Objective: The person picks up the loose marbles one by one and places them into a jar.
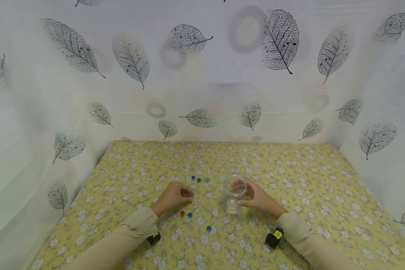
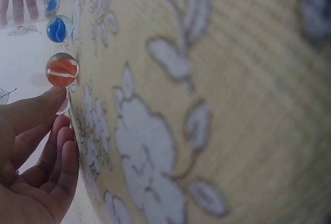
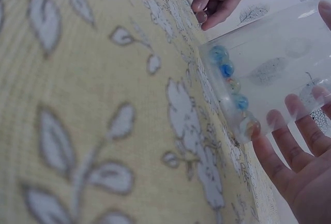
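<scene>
My left hand [image 1: 175, 197] pinches a clear marble [image 3: 202, 16] between thumb and fingertips, just above the cloth. In the left wrist view only a sliver of that marble shows. My right hand [image 1: 258, 197] holds a clear plastic cup [image 1: 234, 191] from its right side, thumb and fingers round the wall. The cup stands upright, mouth upward. Through its wall in the right wrist view, several coloured marbles [image 3: 226, 70] show along the base, seemingly inside. Near my left hand lie a red marble [image 1: 182, 213] and a blue marble [image 1: 190, 215].
Beyond the left hand lie two blue marbles [image 1: 198, 180] and a green marble [image 1: 207, 180]. Another blue marble [image 1: 209, 228] sits nearer the front. A yellow floral cloth [image 1: 273, 161] covers the table, and white leaf-patterned curtains [image 1: 222, 93] enclose its back and sides.
</scene>
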A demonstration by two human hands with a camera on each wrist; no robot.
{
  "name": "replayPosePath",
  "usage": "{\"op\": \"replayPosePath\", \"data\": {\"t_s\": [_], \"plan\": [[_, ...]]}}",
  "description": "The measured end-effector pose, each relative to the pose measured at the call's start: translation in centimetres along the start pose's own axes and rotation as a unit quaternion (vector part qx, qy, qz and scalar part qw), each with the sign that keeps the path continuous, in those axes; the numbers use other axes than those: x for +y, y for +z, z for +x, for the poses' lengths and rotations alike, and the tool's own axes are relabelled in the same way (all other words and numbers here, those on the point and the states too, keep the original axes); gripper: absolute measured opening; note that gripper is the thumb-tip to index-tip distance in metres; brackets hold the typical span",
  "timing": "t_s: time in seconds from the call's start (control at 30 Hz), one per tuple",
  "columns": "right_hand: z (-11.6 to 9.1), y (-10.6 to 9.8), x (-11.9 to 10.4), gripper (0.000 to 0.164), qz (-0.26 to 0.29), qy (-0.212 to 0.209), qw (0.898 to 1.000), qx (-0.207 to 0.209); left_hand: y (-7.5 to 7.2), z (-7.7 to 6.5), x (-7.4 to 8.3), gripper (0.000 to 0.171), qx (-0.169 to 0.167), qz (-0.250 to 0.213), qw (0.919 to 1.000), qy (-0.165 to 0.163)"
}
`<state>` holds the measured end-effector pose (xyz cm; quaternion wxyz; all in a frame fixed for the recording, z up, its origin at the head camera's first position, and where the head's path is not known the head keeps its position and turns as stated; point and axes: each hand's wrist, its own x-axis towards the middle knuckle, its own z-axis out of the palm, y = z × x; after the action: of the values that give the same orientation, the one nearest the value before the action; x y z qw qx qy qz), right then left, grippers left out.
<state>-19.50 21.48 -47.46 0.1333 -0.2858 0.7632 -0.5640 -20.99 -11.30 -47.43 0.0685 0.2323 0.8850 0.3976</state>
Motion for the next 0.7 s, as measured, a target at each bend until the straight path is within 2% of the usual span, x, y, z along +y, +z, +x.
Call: {"op": "replayPosePath", "data": {"t_s": [0.47,0.7], "plan": [[-0.01,0.0,0.0,0.057,-0.004,-0.004,1.0,-0.001,0.12,0.11,-0.24,0.01,-0.001,0.004,0.9999,-0.013],[0.0,0.05,-0.2,0.056,-0.004,-0.006,1.0,0.0,-0.1,-0.24,-0.01,0.01,0.006,-0.004,0.9999,0.012]]}}
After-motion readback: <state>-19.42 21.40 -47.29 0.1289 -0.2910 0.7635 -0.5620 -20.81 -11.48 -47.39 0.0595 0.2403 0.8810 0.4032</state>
